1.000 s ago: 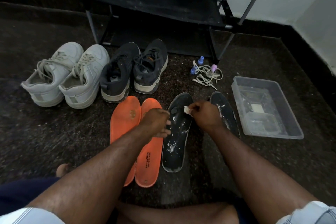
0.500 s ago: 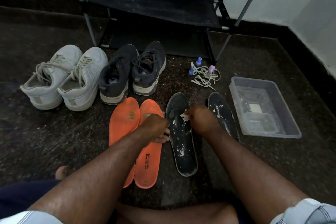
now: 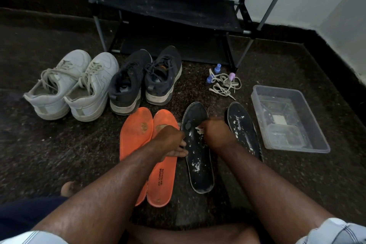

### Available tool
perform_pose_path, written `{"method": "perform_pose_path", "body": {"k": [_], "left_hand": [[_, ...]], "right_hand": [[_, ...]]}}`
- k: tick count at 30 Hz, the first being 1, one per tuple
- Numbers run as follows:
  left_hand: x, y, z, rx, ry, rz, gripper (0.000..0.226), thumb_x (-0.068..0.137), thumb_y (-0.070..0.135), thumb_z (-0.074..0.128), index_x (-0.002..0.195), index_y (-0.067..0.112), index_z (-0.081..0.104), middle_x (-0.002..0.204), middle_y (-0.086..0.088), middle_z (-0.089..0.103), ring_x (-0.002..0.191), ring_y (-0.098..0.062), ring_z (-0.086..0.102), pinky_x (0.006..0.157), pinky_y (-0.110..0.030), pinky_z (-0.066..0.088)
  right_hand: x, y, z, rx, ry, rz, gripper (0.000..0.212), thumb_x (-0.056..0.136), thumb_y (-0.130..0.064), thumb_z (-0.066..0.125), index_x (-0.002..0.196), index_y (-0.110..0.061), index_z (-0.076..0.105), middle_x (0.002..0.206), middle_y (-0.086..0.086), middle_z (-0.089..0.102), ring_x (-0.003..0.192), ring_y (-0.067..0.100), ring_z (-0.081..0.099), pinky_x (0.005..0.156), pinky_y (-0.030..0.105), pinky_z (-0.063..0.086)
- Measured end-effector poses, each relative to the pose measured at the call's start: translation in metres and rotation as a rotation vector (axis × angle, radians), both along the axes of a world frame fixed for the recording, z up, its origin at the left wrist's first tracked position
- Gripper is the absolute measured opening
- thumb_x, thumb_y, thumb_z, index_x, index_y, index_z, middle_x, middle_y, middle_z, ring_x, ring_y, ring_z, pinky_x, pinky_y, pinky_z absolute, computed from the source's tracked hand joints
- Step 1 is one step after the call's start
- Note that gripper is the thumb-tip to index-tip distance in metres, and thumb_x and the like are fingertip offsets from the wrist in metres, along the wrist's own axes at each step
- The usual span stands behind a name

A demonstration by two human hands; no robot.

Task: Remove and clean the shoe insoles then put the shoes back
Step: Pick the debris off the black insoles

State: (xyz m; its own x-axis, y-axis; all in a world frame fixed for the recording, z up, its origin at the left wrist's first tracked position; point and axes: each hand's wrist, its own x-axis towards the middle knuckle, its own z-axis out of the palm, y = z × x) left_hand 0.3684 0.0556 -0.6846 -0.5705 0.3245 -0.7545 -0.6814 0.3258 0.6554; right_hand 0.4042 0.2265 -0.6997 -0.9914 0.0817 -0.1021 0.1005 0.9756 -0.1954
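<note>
The black insole (image 3: 198, 156) under the hands is a flat, foam-like teardrop, dull and flecked with white crumbs, lying on the speckled dark stone floor (image 3: 59, 154). Its long axis runs away from the person, toe end far, heel end near, leaning slightly left at the toe. The right hand (image 3: 214, 134) curls over its upper half, fingers pinching a small white scrap (image 3: 199, 130) against the surface. The left hand (image 3: 171, 141) reaches across the orange insoles (image 3: 150, 144), fingers fairly straight, tips touching the black insole's left edge. Just right of the right hand lies a second black insole (image 3: 244, 130), equally speckled, and beyond it a clear plastic tub (image 3: 316, 140). Past the left hand stand dark mesh sneakers (image 3: 146, 79) and smooth white sneakers (image 3: 73, 85), toes pointing away.
</note>
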Motion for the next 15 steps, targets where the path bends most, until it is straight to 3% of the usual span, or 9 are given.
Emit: {"method": "perform_pose_path", "body": {"k": [3, 8, 12, 15], "left_hand": [[0.002, 0.002, 0.001, -0.013, 0.024, -0.015, 0.028, 0.099, 0.010, 0.047, 0.122, -0.003, 0.054, 0.109, -0.021, 0.064, 0.080, -0.035, 0.071, 0.065, -0.037, 0.063], [0.004, 0.001, 0.005, -0.010, 0.022, -0.031, 0.026, 0.099, 0.012, 0.047, 0.122, -0.001, 0.053, 0.104, -0.018, 0.063, 0.087, -0.037, 0.072, 0.074, -0.040, 0.062], [0.003, 0.000, 0.007, -0.016, 0.015, -0.045, 0.022, 0.100, 0.012, 0.049, 0.118, 0.000, 0.053, 0.109, -0.020, 0.064, 0.096, -0.040, 0.071, 0.080, -0.043, 0.061], [0.004, 0.001, 0.008, -0.024, 0.014, -0.045, 0.022, 0.100, 0.012, 0.047, 0.118, 0.000, 0.053, 0.113, -0.021, 0.063, 0.098, -0.041, 0.070, 0.080, -0.043, 0.061]], "right_hand": [[0.000, -0.004, -0.001, -0.024, -0.007, 0.050, 0.026, 0.083, -0.010, 0.061, 0.106, -0.015, 0.072, 0.108, 0.009, 0.066, 0.097, 0.023, 0.063, 0.088, 0.031, 0.050], [0.001, -0.007, -0.003, -0.003, 0.052, 0.119, 0.020, 0.086, -0.011, 0.059, 0.097, -0.006, 0.075, 0.099, 0.014, 0.067, 0.102, 0.025, 0.058, 0.091, 0.030, 0.043], [-0.002, -0.015, -0.006, 0.013, 0.003, 0.116, 0.016, 0.083, -0.010, 0.059, 0.088, -0.004, 0.072, 0.091, 0.018, 0.068, 0.085, 0.032, 0.065, 0.082, 0.034, 0.049], [0.002, -0.027, -0.004, -0.009, -0.018, 0.212, 0.014, 0.077, -0.013, 0.065, 0.088, -0.010, 0.072, 0.090, 0.013, 0.070, 0.084, 0.031, 0.065, 0.085, 0.034, 0.046]]}}
